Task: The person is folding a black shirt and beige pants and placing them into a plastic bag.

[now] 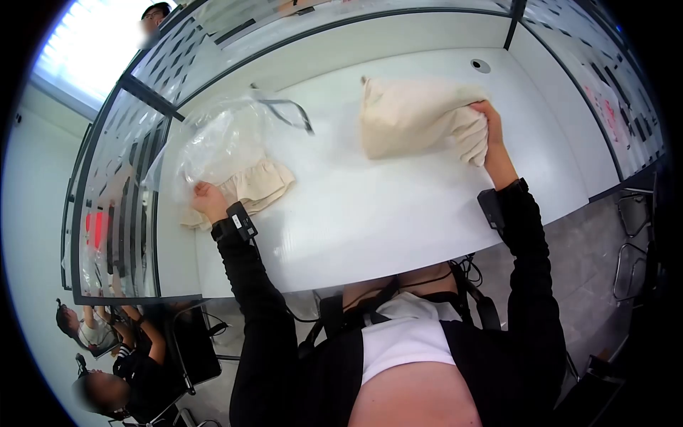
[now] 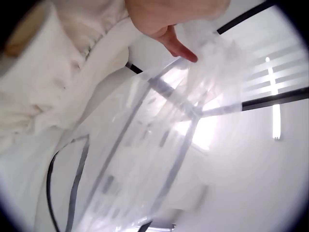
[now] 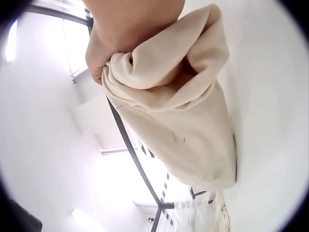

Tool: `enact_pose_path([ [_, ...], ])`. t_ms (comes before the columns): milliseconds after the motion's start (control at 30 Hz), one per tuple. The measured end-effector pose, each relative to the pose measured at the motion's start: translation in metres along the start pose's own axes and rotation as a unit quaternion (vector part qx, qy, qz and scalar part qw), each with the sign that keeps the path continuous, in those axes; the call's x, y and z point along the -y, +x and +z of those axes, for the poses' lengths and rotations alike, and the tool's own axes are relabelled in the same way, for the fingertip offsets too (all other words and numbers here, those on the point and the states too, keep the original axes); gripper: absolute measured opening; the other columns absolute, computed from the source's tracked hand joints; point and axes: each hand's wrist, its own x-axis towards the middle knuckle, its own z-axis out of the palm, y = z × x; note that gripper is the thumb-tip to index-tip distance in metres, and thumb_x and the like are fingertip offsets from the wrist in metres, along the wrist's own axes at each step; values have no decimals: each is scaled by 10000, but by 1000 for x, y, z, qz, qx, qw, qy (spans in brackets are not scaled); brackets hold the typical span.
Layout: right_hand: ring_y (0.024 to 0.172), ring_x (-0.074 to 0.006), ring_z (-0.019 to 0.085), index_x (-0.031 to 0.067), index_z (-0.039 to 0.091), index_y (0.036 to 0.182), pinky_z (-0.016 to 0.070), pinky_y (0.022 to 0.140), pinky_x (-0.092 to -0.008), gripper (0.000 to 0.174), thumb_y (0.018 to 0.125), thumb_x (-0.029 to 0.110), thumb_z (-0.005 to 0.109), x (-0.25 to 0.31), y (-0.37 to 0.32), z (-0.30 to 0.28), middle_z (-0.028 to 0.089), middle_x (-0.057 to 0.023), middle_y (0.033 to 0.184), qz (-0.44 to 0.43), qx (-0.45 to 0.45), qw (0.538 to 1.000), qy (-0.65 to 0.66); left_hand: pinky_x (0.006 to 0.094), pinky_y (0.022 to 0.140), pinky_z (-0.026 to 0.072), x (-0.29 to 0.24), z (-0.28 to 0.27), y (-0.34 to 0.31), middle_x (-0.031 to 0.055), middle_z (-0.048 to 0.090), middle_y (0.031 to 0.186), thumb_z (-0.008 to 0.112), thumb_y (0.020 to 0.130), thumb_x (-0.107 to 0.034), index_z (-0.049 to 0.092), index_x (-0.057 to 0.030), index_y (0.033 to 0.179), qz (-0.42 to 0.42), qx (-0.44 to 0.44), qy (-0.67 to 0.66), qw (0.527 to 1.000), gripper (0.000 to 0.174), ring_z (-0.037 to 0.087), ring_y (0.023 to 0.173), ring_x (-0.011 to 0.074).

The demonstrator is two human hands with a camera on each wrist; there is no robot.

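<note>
In the head view, my left hand (image 1: 208, 201) pinches the lower edge of a clear plastic bag (image 1: 220, 139) at the table's left. A gathered cream cloth (image 1: 260, 186) lies beside that hand, partly under the plastic. The left wrist view has my thumb (image 2: 181, 48) against the crinkled film, with the cream cloth (image 2: 43, 92) close by. To the right, my right hand (image 1: 491, 128) grips the bunched end of a cream cloth bag (image 1: 409, 117). In the right wrist view the folds of the cloth bag (image 3: 178, 130) wrap by my fingers, hiding some of them.
A dark strap (image 1: 292, 114) loops out by the plastic bag on the white table (image 1: 341, 228). Low partition walls (image 1: 427, 32) enclose the back and sides. A round cable hole (image 1: 481, 65) sits at the back right. Other people (image 1: 103, 391) are at lower left.
</note>
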Motion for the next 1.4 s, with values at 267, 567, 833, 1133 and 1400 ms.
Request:
enact_pose_path([
  [267, 900, -176, 562, 15, 438, 1145, 464, 749, -293, 406, 805, 215, 533, -2, -11, 12, 547, -93, 1043, -301, -30, 951, -68, 300, 879, 412, 20, 12, -28, 126, 441, 1214, 387, 889, -233, 336, 20, 1181, 104, 61, 257, 959, 390, 480, 1057, 248],
  [567, 1014, -238, 485, 129, 569, 1005, 396, 868, -360, 454, 570, 101, 695, -3, -39, 45, 534, -43, 1027, -354, 211, 510, -755, 332, 789, 431, 17, 23, -40, 154, 496, 1070, 397, 870, -214, 443, 19, 1112, 120, -113, 347, 923, 339, 515, 906, 264],
  [833, 794, -258, 562, 138, 549, 1007, 459, 670, -305, 484, 561, 113, 733, 14, -42, 47, 566, -66, 955, -507, 152, 506, -681, 391, 779, 401, -13, 38, -52, 231, 468, 1041, 415, 825, -129, 462, 40, 1057, 267, -190, 628, 705, 290, 483, 943, 337],
  [1133, 763, -232, 543, 130, 540, 959, 456, 642, -290, 347, 637, 100, 665, 10, -42, 42, 549, -52, 952, -527, 121, 521, -660, 430, 804, 365, -60, 109, -110, 172, 366, 1035, 418, 701, 15, 442, -15, 963, 521, -71, 575, 627, 266, 420, 929, 298],
  [1400, 777, -230, 546, 127, 550, 949, 455, 641, -299, 395, 575, 119, 678, 17, -53, 53, 541, -60, 943, -497, 121, 533, -674, 464, 976, 222, 20, 214, -288, 135, 334, 1293, 690, 670, -173, 435, -101, 1188, 215, 728, 465, 455, 582, 301, 1199, 323],
])
